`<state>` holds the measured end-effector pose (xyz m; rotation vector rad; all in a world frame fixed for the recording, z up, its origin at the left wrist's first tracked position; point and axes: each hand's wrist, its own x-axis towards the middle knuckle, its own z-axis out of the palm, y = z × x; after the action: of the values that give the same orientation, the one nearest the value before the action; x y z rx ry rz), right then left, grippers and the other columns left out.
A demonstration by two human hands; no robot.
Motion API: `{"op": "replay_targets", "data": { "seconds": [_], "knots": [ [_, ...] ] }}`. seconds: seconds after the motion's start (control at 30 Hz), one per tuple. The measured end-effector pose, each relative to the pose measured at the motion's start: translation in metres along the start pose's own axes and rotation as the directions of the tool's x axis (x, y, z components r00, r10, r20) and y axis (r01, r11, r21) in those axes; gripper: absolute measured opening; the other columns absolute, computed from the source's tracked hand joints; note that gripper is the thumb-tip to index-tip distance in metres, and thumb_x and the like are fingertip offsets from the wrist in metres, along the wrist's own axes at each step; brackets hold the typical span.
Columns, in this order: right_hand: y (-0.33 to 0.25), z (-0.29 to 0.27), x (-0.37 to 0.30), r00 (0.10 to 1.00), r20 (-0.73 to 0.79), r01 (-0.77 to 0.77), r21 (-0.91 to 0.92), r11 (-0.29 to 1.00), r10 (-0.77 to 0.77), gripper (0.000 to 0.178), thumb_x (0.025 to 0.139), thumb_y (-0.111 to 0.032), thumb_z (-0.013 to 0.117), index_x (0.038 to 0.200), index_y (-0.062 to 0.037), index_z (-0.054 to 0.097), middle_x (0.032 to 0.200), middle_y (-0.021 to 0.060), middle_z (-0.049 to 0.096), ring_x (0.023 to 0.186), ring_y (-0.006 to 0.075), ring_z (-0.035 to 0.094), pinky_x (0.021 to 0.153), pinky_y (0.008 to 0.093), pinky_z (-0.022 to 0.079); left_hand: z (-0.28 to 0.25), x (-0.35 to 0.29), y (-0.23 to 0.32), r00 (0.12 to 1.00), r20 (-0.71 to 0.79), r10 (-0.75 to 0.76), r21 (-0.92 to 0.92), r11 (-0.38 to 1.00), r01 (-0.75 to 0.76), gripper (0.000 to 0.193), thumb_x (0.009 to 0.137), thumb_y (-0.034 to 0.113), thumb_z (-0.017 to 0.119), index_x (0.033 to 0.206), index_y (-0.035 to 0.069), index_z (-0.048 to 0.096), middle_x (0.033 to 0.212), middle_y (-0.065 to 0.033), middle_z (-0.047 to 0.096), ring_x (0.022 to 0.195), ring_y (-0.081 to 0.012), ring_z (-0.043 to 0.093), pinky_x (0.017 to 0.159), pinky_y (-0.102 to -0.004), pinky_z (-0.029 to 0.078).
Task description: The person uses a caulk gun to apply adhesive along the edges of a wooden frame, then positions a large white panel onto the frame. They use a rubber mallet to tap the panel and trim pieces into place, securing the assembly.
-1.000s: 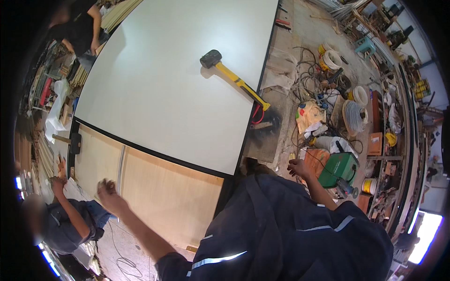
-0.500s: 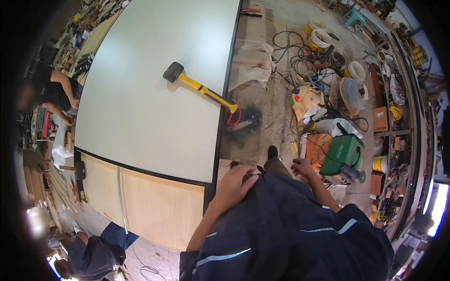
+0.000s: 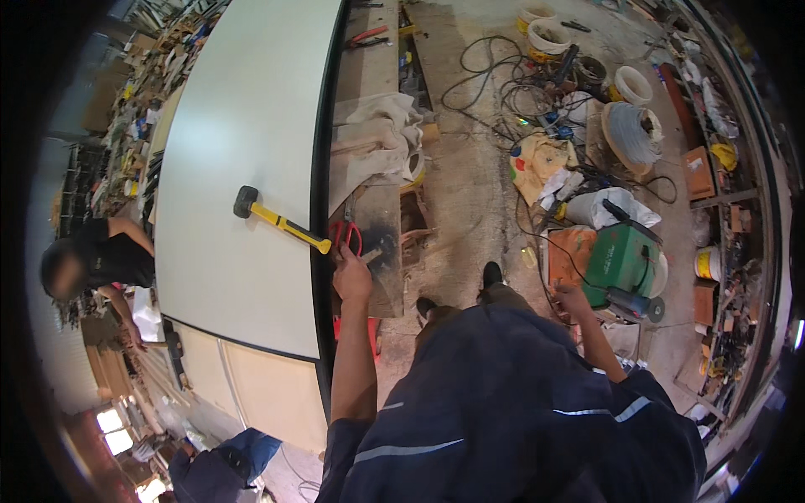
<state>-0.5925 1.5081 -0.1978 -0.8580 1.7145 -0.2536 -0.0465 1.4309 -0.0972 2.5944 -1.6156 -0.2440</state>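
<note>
A mallet (image 3: 289, 225) with a black head and a yellow handle lies on the large white panel (image 3: 235, 117). Its handle end reaches the panel's dark right edge, where a red cord loop (image 3: 355, 238) hangs. My left hand (image 3: 351, 275) is at that edge, beside the handle end and against the loop, fingers stretched forward and apart; whether they touch the cord is unclear. Low at my right side, my right hand (image 3: 573, 303) hangs with loosely bent fingers and nothing visible in it, left of the green machine (image 3: 616, 264).
A person in black (image 3: 122, 251) stands beyond the panel's left side; another person (image 3: 214, 469) bends at the lower left. Cables (image 3: 495, 101), buckets (image 3: 549, 38) and a wire coil (image 3: 631, 138) litter the floor at right. A grey cloth (image 3: 377, 138) lies beside the panel.
My left hand has moved from in front of my body forward and left to the mallet's handle end. The view has shifted, with the panel now farther left. My right hand remains low.
</note>
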Motion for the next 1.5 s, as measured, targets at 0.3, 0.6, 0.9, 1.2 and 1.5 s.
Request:
{"op": "replay_targets", "data": {
  "seconds": [0.3, 0.6, 0.9, 1.2, 1.5],
  "knots": [
    [0.066, -0.069, 0.044, 0.989, 0.018, -0.143, 0.315, 0.938, 0.145, 0.011, 0.088, -0.005, 0.064, 0.081, 0.0011, 0.069, 0.074, 0.0122, 0.067, 0.052, 0.0197, 0.063, 0.041, 0.0369, 0.046, -0.01, -0.008, 0.01, 0.998, 0.058, -0.005, 0.092, 0.996, 0.0, 0.033, 0.092, 0.017, 0.066, 0.121, 0.013, 0.052, 0.12, -0.0242, 0.06, 0.093, -0.0473, 0.07, 0.078, -0.0587, 0.056],
    [0.04, -0.064, 0.055, 0.948, 0.046, 0.31, 0.103, 0.945, -0.316, 0.018, 0.091, -0.01, 0.061, 0.079, 0.0027, 0.066, 0.069, 0.0094, 0.062, 0.054, 0.0145, 0.059, 0.047, 0.0335, 0.048, 0.002, -0.063, 0.021, 1.0, 0.012, -0.009, -0.123, 0.992, 0.011, 0.02, 0.094, 0.017, 0.065, 0.11, 0.006, 0.059, 0.108, -0.0253, 0.065, 0.099, -0.0464, 0.065, 0.081, -0.0565, 0.052],
    [0.093, -0.072, 0.111, 0.559, 0.409, 0.693, -0.708, 0.136, -0.722, 0.02, 0.093, -0.023, 0.068, 0.097, -0.0037, 0.074, 0.072, 0.0132, 0.066, 0.058, 0.0205, 0.063, 0.049, 0.0374, 0.043, -0.085, -0.056, 0.098, 0.979, -0.193, 0.06, -0.501, 0.852, -0.151, 0.017, 0.093, 0.009, 0.068, 0.107, 0.0, 0.068, 0.1, -0.0196, 0.069, 0.091, -0.0353, 0.068, 0.078, -0.0423, 0.055],
    [-0.084, -0.088, 0.107, 0.994, 0.061, 0.102, -0.172, 0.98, -0.092, 0.018, 0.091, -0.014, 0.061, 0.093, -0.0015, 0.073, 0.069, 0.0141, 0.062, 0.062, 0.0219, 0.066, 0.055, 0.0385, 0.05, -0.161, 0.051, 0.042, 0.85, -0.311, -0.426, -0.586, 0.79, 0.182, 0.04, 0.096, 0.025, 0.07, 0.123, -0.002, 0.06, 0.107, -0.0182, 0.067, 0.089, -0.0305, 0.068, 0.078, -0.0409, 0.054],
    [-0.236, -0.059, 0.164, 0.972, 0.167, 0.152, 0.099, 0.983, -0.167, 0.015, 0.087, -0.01, 0.062, 0.073, -0.0062, 0.059, 0.067, 0.0082, 0.055, 0.054, 0.0235, 0.057, 0.051, 0.0411, 0.043, -0.12, 0.123, 0.007, 0.809, -0.148, -0.569, -0.445, 0.769, 0.459, 0.058, 0.089, 0.037, 0.07, 0.129, 0.0, 0.051, 0.116, -0.025, 0.064, 0.102, -0.0455, 0.066, 0.087, -0.0535, 0.053]
  ]
}}
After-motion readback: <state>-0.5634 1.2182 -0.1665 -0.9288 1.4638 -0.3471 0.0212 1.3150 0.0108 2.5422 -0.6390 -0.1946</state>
